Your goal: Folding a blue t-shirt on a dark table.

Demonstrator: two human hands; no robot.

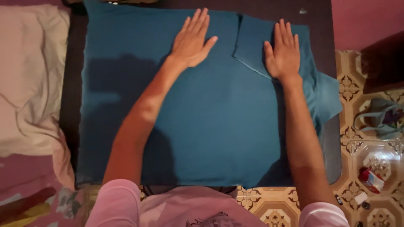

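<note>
A teal shirt [202,122] lies spread flat over a dark table [324,17], covering most of its top. A sleeve of the shirt is folded inward at the upper right. My left hand [192,40] rests palm down on the upper middle of the shirt, fingers apart and pointing away from me. Flat on the folded sleeve, just right of its edge, lies my right hand [284,52] with straight fingers. Neither hand grips the cloth. A corner of the shirt hangs over the table's right edge.
A cream cloth [29,80] and pink bedding [25,172] lie to the left of the table. To the right is patterned tile floor [349,88] with a grey-green bag [381,117], a clear container [378,164] and small loose items.
</note>
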